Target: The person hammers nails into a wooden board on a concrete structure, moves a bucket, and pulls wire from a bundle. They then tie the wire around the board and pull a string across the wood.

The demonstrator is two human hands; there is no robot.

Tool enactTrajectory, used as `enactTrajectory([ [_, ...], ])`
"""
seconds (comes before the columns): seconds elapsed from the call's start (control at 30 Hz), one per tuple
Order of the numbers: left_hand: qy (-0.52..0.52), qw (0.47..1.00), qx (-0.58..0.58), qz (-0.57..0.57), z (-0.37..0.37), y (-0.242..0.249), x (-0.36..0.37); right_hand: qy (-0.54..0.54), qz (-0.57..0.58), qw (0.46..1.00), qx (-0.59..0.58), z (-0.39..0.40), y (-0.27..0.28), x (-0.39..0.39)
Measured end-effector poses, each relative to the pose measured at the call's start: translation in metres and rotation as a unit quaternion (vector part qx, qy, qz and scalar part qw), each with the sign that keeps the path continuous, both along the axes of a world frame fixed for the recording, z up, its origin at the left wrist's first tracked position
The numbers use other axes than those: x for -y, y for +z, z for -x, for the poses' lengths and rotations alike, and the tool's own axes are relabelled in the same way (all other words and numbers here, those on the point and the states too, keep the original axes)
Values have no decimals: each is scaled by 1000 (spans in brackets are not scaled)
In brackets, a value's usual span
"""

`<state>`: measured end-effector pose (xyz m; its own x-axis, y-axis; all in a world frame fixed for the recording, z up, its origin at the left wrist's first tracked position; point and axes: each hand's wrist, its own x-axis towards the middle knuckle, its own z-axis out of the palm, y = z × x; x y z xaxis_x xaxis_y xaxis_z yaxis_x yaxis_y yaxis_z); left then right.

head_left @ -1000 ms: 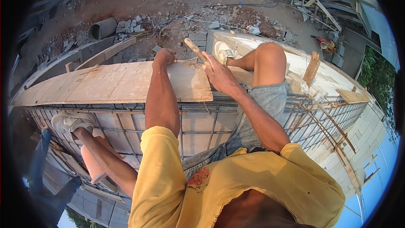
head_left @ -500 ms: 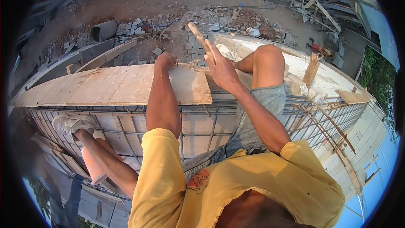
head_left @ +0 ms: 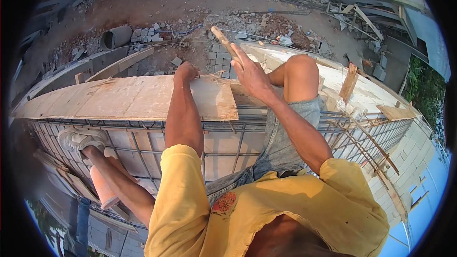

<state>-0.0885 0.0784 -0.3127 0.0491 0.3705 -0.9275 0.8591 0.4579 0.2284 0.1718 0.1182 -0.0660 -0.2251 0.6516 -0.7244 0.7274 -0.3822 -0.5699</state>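
Observation:
A long plywood board (head_left: 128,96) lies across the top of the rebar cage (head_left: 228,150). My left hand (head_left: 186,71) rests at the board's far edge, its fingers curled and partly hidden; what it may pinch there is too small to make out. My right hand (head_left: 250,76) is wrapped round a wooden handle (head_left: 223,39), which points up and to the left above the far side of the board. The handle's lower part and any tool head are hidden. The board's ragged right end is below my right hand.
My bent knee is right of the right hand. An upright wood stake (head_left: 349,83) and crossing rebar rods stand further right. Beyond the wall lie a concrete pipe (head_left: 115,37), grey blocks (head_left: 220,57) and rubble. My shoe (head_left: 83,140) is on the cage at left.
The view has shifted slightly. Both hands keep nearly the same pose, and the handle stays in my right hand. A red object at the far right is less visible now.

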Motion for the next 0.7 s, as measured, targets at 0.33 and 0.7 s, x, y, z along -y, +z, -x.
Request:
enactTrajectory([
  [0.33,27,999,-24,40,-5,16,-3,14,-11,1000,-9,12,7,2],
  [0.7,22,1000,-17,-1,-6,25,-2,-20,-22,1000,-6,14,-2,1],
])
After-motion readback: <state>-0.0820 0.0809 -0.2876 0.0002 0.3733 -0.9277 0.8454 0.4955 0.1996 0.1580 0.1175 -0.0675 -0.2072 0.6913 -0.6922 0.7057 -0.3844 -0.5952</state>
